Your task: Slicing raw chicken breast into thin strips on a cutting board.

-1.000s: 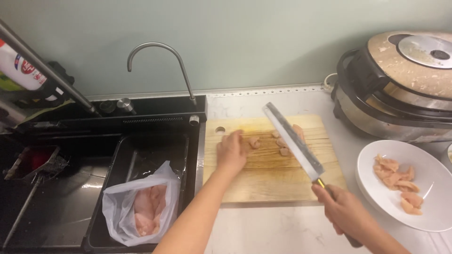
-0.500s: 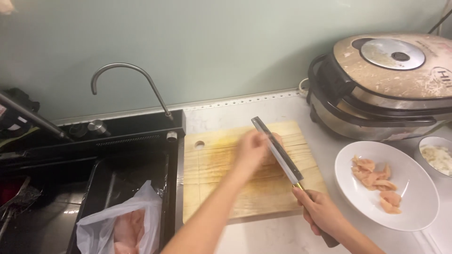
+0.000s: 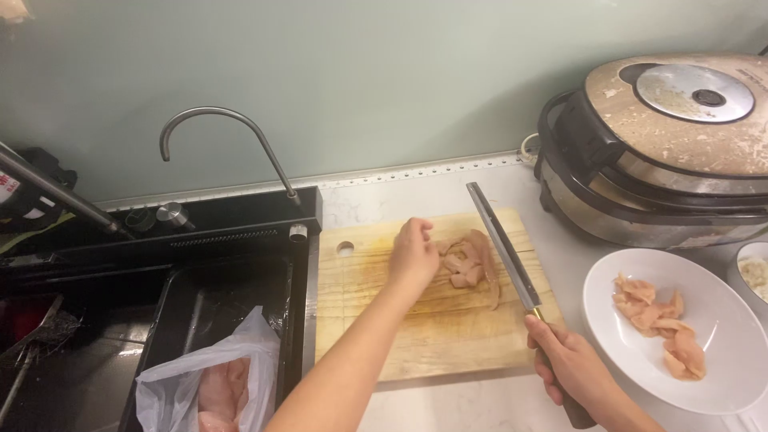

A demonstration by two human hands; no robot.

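1. The board (image 3: 432, 320) is kept flat under both hands.
2. The knife (image 3: 504, 244) is gripped by the clenched right hand (image 3: 572, 370), blade ahead.
3. The meat (image 3: 468, 264), just right of the loosely curled left hand (image 3: 412, 256), is steadied with fingertips tucked.

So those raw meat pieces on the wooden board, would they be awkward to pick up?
Probably. The meat pieces look wet and glossy, so they are likely slippery under the left hand. They lie draped and bent on the cutting board, which suggests they are floppy, not stiff. Being small and flat, they seem unlikely to roll.
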